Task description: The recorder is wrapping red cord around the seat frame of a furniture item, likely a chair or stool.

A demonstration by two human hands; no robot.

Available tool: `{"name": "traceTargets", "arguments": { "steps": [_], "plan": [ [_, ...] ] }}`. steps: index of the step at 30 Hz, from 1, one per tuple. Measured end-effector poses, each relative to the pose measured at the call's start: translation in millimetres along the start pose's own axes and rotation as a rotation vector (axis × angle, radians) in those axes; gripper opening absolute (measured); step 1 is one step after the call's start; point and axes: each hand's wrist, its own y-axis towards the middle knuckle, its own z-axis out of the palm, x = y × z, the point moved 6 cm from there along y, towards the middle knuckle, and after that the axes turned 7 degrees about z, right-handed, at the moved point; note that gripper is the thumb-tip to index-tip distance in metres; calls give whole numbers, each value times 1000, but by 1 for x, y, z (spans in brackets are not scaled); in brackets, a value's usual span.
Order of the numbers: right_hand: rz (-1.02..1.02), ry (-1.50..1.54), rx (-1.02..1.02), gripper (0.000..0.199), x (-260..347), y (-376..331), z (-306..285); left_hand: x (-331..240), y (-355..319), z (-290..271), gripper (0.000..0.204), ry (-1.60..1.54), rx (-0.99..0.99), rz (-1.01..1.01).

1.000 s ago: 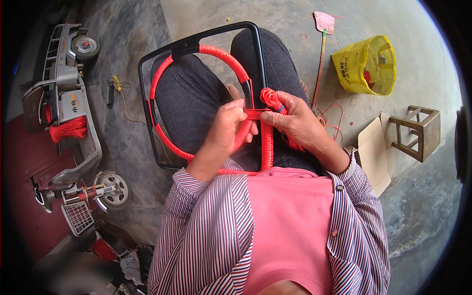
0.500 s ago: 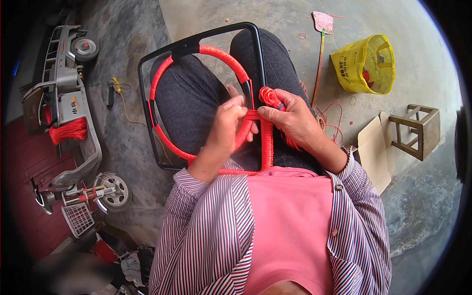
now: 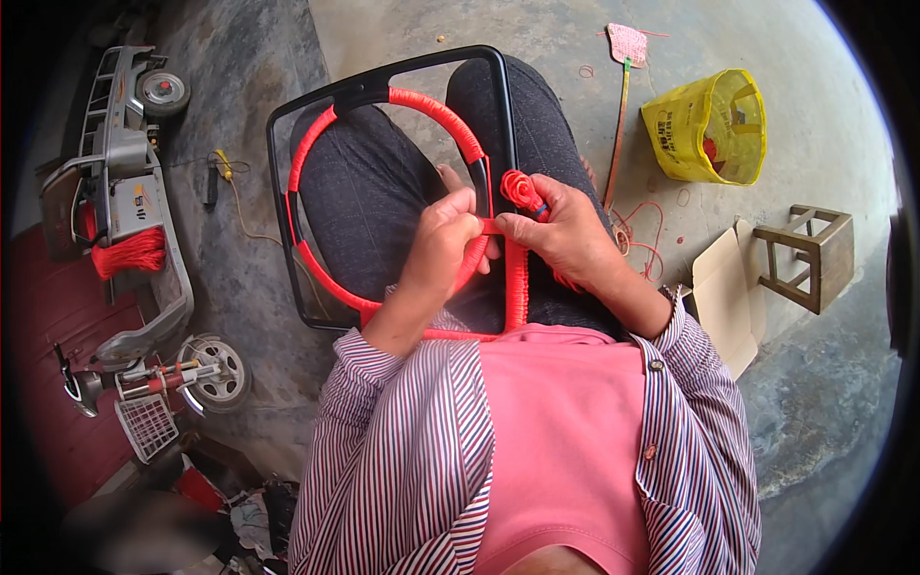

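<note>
Across my lap rests a black square frame (image 3: 500, 105) with an inner ring (image 3: 436, 103), much of it wrapped in red cord. My left hand (image 3: 444, 240) is closed on the ring's right side, its thumb and finger pinching the red cord where it passes to the frame bar. Opposite it, my right hand (image 3: 561, 228) pinches the cord beside the wrapped bar (image 3: 517, 292). A bundle of red cord (image 3: 519, 190) with a blue tie sticks out of the right hand's grip, and more cord hangs below the palm.
On the floor to the right stand a yellow bag (image 3: 671, 134), a small wooden stool (image 3: 826, 259) and a flattened cardboard piece (image 3: 724, 287). A pink fly swatter (image 3: 628, 46) lies farther off. At left stands a tricycle (image 3: 144, 206) carrying a red cord hank (image 3: 129, 253).
Both hands stay at the same spot on the frame. The cord strands between them look drawn closer together. The whole view has shifted very slightly.
</note>
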Motion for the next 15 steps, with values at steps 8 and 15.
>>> {"name": "traceTargets", "arguments": {
  "steps": [8, 15],
  "plan": [
    [-20, 43, 7, 22, 0, -2, 2, -15, -10, 11, 23, 270, 87, 85],
    [-20, 34, 5, 23, 1, -6, 3, -15, -19, 8, 21, 588, 59, 172]
  ]
}}
